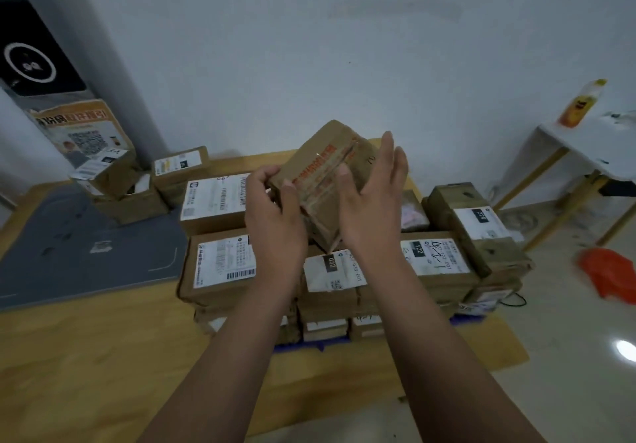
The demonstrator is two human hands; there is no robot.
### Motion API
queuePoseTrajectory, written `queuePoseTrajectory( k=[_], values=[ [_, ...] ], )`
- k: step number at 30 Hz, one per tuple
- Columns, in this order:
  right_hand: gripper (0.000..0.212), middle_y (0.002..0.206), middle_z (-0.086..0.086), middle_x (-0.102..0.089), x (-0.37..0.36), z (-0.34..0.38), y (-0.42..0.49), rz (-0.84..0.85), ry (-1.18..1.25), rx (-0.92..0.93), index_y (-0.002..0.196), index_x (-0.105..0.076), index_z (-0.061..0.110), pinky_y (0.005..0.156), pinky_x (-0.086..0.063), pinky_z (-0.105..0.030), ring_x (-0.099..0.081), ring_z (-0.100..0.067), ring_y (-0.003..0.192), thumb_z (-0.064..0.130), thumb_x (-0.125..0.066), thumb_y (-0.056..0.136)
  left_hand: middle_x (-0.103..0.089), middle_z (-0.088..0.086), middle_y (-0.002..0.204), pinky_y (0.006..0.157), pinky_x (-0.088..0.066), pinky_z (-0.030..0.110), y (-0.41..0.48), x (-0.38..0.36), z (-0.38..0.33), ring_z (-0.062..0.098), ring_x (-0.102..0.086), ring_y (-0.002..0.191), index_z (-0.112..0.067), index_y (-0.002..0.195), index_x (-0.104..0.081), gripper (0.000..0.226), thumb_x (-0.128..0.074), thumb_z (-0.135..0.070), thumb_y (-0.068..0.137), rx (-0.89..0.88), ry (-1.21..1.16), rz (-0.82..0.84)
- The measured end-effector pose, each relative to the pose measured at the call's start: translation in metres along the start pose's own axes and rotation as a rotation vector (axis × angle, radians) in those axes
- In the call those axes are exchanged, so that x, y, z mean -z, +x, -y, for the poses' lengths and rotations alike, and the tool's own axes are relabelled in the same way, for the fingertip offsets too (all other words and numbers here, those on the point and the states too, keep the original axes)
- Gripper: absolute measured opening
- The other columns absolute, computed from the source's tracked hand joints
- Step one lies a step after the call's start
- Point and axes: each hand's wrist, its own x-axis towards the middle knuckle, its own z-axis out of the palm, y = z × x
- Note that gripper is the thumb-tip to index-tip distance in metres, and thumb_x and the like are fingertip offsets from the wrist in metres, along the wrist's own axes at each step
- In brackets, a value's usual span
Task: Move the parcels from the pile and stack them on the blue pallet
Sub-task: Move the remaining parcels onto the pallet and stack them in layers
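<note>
Above the stack point(220, 267), L hand point(275, 215) grips tilted parcel point(323, 167) edge, R hand point(373, 201) flat on side.

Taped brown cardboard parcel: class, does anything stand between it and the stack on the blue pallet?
Nothing visible: the taped brown cardboard parcel hangs in open air above the labelled cardboard boxes stacked on the blue pallet.

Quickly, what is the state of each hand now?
Left hand: grips the brown parcel.
Right hand: open, straight fingers against its side.
</note>
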Motion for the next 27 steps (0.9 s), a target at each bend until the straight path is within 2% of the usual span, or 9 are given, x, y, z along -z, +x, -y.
queuePoseTrajectory(
  k=[3, 5, 7, 10, 13, 16, 20, 23, 27],
  values=[
    [0.06, 0.153, -0.011, -0.023, 0.017, -0.014, 0.011, -0.045, -0.024, -0.034, 0.151, -0.025, 0.019, 0.109, -0.037, -0.046, -0.035, -0.03, 0.136, 0.039, -0.047, 0.099, -0.061, -0.005, 0.105, 0.074, -0.056, 0.037, -0.014, -0.008, 0.001, 0.011, -0.062, 0.091, -0.024, 0.117, -0.05, 0.019, -0.045, -0.023, 0.099, -0.01, 0.094, 0.053],
    [0.05, 0.139, -0.01, -0.036, 0.023, -0.022, 0.013, -0.076, -0.046, -0.037, 0.143, -0.038, 0.015, 0.099, -0.042, -0.036, -0.047, -0.025, 0.12, 0.035, -0.05, 0.098, -0.059, -0.003, 0.105, 0.077, -0.054, 0.04, -0.022, -0.013, 0.001, 0.014, -0.06, 0.091, -0.021, 0.117, -0.052, 0.02, -0.047, -0.023, 0.098, -0.06, 0.169, 0.067],
    [0.046, 0.131, -0.01, -0.04, 0.025, -0.027, 0.011, -0.101, -0.081, -0.023, 0.138, -0.044, 0.013, 0.091, -0.036, -0.027, -0.045, -0.02, 0.111, 0.03, -0.054, 0.097, -0.051, -0.005, 0.113, 0.085, -0.051, 0.029, -0.03, -0.017, -0.001, 0.009, -0.054, 0.098, -0.019, 0.121, -0.052, 0.025, -0.052, -0.027, 0.097, -0.097, 0.236, 0.082],
    [0.045, 0.13, -0.013, -0.041, 0.027, -0.033, 0.008, -0.146, -0.12, -0.047, 0.137, -0.045, 0.012, 0.097, -0.034, -0.033, -0.042, -0.026, 0.115, 0.026, -0.056, 0.096, -0.034, -0.008, 0.128, 0.083, -0.035, 0.0, -0.039, -0.021, -0.002, -0.006, -0.038, 0.107, -0.023, 0.137, -0.044, 0.052, -0.06, -0.041, 0.09, -0.036, 0.305, 0.214],
    [0.045, 0.131, -0.011, -0.04, 0.029, -0.038, 0.008, -0.167, -0.076, -0.131, 0.138, -0.045, 0.015, 0.095, -0.034, -0.031, -0.041, -0.03, 0.12, 0.028, -0.056, 0.096, -0.019, -0.013, 0.143, 0.086, -0.029, 0.002, -0.047, -0.021, 0.002, -0.004, -0.03, 0.12, -0.031, 0.145, -0.032, 0.073, -0.065, -0.047, 0.083, -0.075, 0.335, 0.393],
    [0.045, 0.132, -0.011, -0.04, 0.033, -0.044, 0.007, -0.154, -0.088, -0.148, 0.139, -0.045, 0.016, 0.089, -0.029, -0.025, -0.04, -0.03, 0.121, 0.028, -0.055, 0.096, -0.004, -0.015, 0.15, 0.092, -0.025, 0.001, -0.048, -0.016, 0.003, -0.015, -0.019, 0.117, -0.035, 0.147, -0.03, 0.078, -0.07, -0.044, 0.081, -0.117, 0.344, 0.562],
    [0.045, 0.136, -0.012, -0.037, 0.034, -0.053, 0.004, -0.095, -0.064, -0.205, 0.139, -0.043, 0.017, 0.087, -0.029, -0.029, -0.038, -0.033, 0.12, 0.027, -0.054, 0.096, 0.012, -0.017, 0.154, 0.105, -0.021, 0.019, -0.045, -0.01, 0.001, -0.021, -0.008, 0.116, -0.033, 0.151, -0.023, 0.098, -0.079, -0.049, 0.071, -0.126, 0.466, 0.707],
    [0.046, 0.135, -0.014, -0.039, 0.035, -0.057, 0.001, -0.075, -0.059, -0.236, 0.139, -0.043, 0.015, 0.094, -0.034, -0.036, -0.038, -0.034, 0.119, 0.026, -0.054, 0.096, 0.015, -0.014, 0.153, 0.106, -0.019, 0.022, -0.041, -0.009, 0.001, 0.0, -0.008, 0.139, -0.032, 0.153, -0.011, 0.119, -0.083, -0.054, 0.061, -0.17, 0.622, 0.77],
    [0.043, 0.133, -0.017, -0.041, 0.034, -0.067, -0.004, -0.024, -0.093, -0.239, 0.135, -0.046, 0.012, 0.1, -0.036, -0.042, -0.04, -0.035, 0.121, 0.027, -0.055, 0.096, -0.002, -0.001, 0.152, 0.105, -0.034, 0.027, -0.035, -0.011, 0.005, 0.021, -0.027, 0.138, -0.023, 0.154, -0.011, 0.115, -0.078, -0.057, 0.066, -0.287, 0.784, 0.787]
  ],
)
